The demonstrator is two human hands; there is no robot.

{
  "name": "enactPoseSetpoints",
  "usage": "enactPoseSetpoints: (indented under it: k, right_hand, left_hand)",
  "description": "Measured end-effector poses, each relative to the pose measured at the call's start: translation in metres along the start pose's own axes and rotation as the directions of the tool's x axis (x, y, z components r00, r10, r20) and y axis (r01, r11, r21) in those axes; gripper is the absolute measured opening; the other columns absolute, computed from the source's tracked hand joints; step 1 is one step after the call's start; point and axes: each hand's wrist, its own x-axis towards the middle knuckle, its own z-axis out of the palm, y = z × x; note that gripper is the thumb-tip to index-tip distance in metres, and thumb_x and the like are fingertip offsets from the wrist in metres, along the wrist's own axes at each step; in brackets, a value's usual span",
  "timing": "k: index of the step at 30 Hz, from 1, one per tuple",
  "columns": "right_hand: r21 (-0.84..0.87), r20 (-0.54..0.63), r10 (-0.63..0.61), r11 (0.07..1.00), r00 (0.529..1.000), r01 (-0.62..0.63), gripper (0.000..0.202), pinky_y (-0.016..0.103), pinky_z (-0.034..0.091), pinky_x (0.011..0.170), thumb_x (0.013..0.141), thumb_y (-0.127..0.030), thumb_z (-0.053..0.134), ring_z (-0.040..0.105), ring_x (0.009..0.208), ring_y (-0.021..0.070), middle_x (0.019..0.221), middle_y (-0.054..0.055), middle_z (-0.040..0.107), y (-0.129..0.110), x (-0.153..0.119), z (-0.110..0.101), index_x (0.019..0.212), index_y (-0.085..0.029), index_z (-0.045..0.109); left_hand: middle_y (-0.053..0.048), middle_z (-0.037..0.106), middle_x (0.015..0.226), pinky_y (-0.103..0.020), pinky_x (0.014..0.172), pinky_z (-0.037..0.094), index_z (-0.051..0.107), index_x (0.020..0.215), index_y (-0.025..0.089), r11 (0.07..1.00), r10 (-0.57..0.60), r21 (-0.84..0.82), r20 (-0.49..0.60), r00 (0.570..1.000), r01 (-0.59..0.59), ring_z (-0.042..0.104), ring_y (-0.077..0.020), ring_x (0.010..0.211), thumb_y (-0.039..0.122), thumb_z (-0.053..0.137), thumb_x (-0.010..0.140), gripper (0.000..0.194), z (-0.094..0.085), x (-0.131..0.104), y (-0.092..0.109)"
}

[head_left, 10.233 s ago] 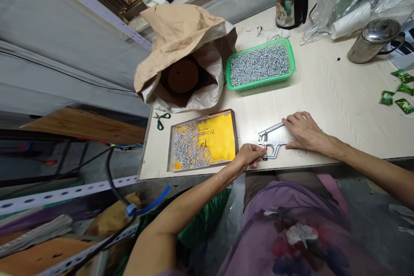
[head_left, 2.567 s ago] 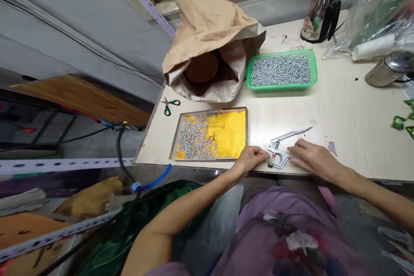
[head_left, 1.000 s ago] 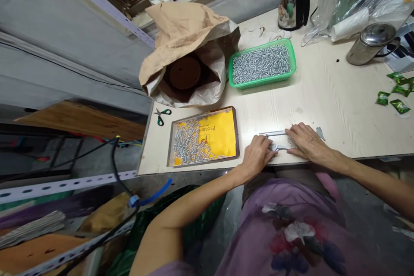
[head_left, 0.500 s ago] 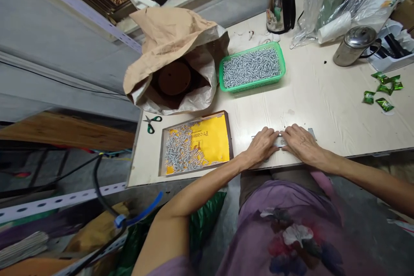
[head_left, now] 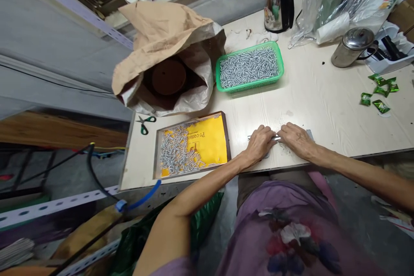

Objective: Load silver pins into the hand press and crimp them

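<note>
Near the table's front edge, my left hand (head_left: 259, 143) and my right hand (head_left: 296, 140) are closed on a narrow metal strip (head_left: 277, 138), their fingertips close together. Part of the strip shows between them and its end sticks out left of my left hand; the rest is hidden. To the left lies a shallow tray (head_left: 228, 138) with a yellow sheet (head_left: 210, 140) and a heap of small metal pins (head_left: 177, 151). Behind my hands stands a green basket (head_left: 282, 62) full of similar small metal pieces (head_left: 249, 67).
An open paper sack (head_left: 164, 30) stands at the back left, above green-handled scissors (head_left: 144, 128). A kettle (head_left: 278, 2), a lidded metal cup (head_left: 352, 47), clear plastic bags (head_left: 310, 17) and green wrapped sweets (head_left: 381, 105) are at the back and right.
Between my hands, the wide flat metal face has given way to a narrow shiny strip, and my fingertips are closer together. The view has shifted slightly.
</note>
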Motion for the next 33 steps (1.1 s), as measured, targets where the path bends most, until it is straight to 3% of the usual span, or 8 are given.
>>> enactPoseSetpoints:
  k: [7, 12, 18, 21, 24, 27, 29, 33]
  right_hand:
    - [0.168, -0.014, -0.125, 0.978, 0.992, 0.126, 0.035, 0.041, 0.045, 0.088, 0.093, -0.034, 0.051, 0.055, 0.104, 0.0274, 0.113, 0.014, 0.064, 0.035, 0.012, -0.008, 0.121, -0.016, 0.061]
    - [0.132, -0.036, -0.019, 0.991, 0.999, 0.023, 0.027, 0.039, 0.045, 0.083, 0.094, -0.022, 0.043, 0.055, 0.094, 0.0259, 0.098, 0.013, 0.066, 0.049, 0.028, 0.001, 0.099, -0.016, 0.069]
    - [0.049, -0.015, 0.028, 0.998, 1.0, -0.027, 0.024, 0.036, 0.04, 0.075, 0.093, -0.019, 0.046, 0.051, 0.089, 0.0248, 0.097, 0.013, 0.065, 0.032, 0.051, -0.009, 0.097, -0.016, 0.07]
    - [0.093, 0.041, -0.226, 0.971, 0.973, 0.222, 0.024, 0.034, 0.037, 0.073, 0.093, -0.019, 0.046, 0.05, 0.088, 0.0229, 0.1, 0.01, 0.064, -0.003, 0.05, -0.014, 0.098, -0.021, 0.07]
    - [0.192, 0.041, -0.504, 0.851, 0.863, 0.488, 0.016, 0.033, 0.038, 0.074, 0.089, -0.02, 0.053, 0.05, 0.087, 0.0216, 0.092, 0.008, 0.061, -0.033, 0.044, -0.006, 0.083, -0.021, 0.067]
    - [0.146, -0.037, -0.573, 0.807, 0.818, 0.572, 0.018, 0.033, 0.038, 0.071, 0.088, -0.014, 0.051, 0.051, 0.083, 0.0202, 0.087, 0.008, 0.059, -0.041, 0.044, 0.011, 0.077, -0.02, 0.064]
    - [0.095, -0.095, -0.596, 0.792, 0.798, 0.603, 0.028, 0.032, 0.039, 0.067, 0.09, -0.007, 0.043, 0.052, 0.076, 0.0188, 0.081, 0.006, 0.058, -0.039, 0.047, 0.022, 0.075, -0.02, 0.062]
    - [0.158, -0.231, -0.579, 0.771, 0.782, 0.617, 0.037, 0.03, 0.045, 0.07, 0.093, -0.005, 0.031, 0.058, 0.075, 0.0167, 0.086, 0.006, 0.064, -0.037, 0.043, 0.033, 0.09, -0.021, 0.063]
  left_hand:
    - [-0.019, 0.052, 0.138, -0.05, 0.105, 0.043, 0.046, 0.134, 0.015, 1.0, -0.001, -0.002, -0.198, 0.98, 0.0, 0.048, -0.0311, 0.129, 0.033, 0.054, 0.094, 0.044, 0.026, -0.02, 0.005]
    - [-0.021, 0.049, 0.145, -0.055, 0.114, 0.032, 0.043, 0.139, 0.015, 0.988, 0.135, -0.048, -0.217, 0.967, -0.148, 0.039, -0.0308, 0.141, 0.041, 0.043, 0.099, 0.048, 0.055, -0.041, 0.028]
    - [-0.02, 0.051, 0.143, -0.058, 0.117, 0.027, 0.045, 0.14, 0.015, 0.979, 0.148, -0.108, -0.218, 0.965, -0.174, 0.039, -0.0299, 0.142, 0.044, 0.044, 0.098, 0.051, 0.056, -0.039, 0.036]
    - [-0.018, 0.056, 0.138, -0.052, 0.115, 0.035, 0.051, 0.137, 0.016, 0.96, 0.19, -0.171, -0.19, 0.963, -0.223, 0.043, -0.0281, 0.139, 0.042, 0.046, 0.097, 0.047, 0.054, -0.05, 0.035]
    - [-0.014, 0.069, 0.116, -0.039, 0.101, 0.05, 0.061, 0.126, 0.019, 0.936, 0.197, -0.265, -0.145, 0.969, -0.23, 0.063, -0.0223, 0.115, 0.037, 0.045, 0.098, 0.037, 0.052, -0.078, 0.025]
    - [-0.013, 0.071, 0.102, -0.034, 0.089, 0.055, 0.069, 0.113, 0.019, 0.96, -0.037, -0.277, -0.252, 0.967, -0.036, 0.068, -0.0204, 0.097, 0.033, 0.048, 0.097, 0.03, 0.039, -0.107, -0.006]
    - [-0.012, 0.07, 0.098, -0.034, 0.087, 0.055, 0.071, 0.105, 0.018, 0.951, -0.263, -0.26, -0.395, 0.88, 0.168, 0.067, -0.0204, 0.095, 0.029, 0.049, 0.096, 0.027, 0.02, -0.122, -0.04]
    - [-0.009, 0.067, 0.094, -0.032, 0.085, 0.052, 0.071, 0.099, 0.017, 0.826, -0.544, -0.241, -0.581, 0.606, 0.51, 0.064, -0.0181, 0.089, 0.018, 0.051, 0.093, 0.022, -0.025, -0.137, -0.113]
